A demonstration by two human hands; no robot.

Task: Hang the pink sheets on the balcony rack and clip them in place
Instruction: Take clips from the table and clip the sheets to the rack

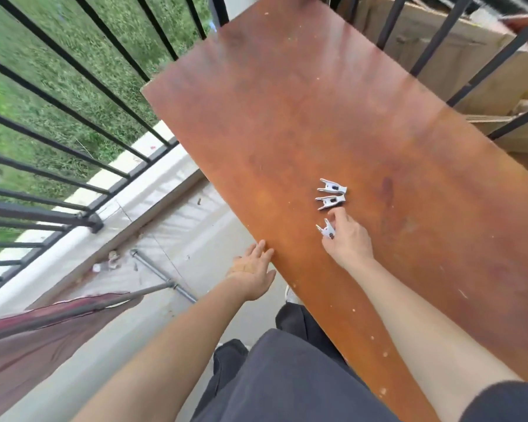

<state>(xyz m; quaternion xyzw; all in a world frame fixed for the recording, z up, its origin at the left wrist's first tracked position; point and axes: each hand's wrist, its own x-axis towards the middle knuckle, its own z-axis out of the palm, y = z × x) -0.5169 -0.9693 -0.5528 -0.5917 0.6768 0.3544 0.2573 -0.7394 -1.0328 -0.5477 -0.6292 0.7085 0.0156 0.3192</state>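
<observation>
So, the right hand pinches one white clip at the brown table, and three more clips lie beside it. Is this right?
Not three: the head view shows only two more clips lying beside the right hand, which pinches one white clip at the brown table.
</observation>
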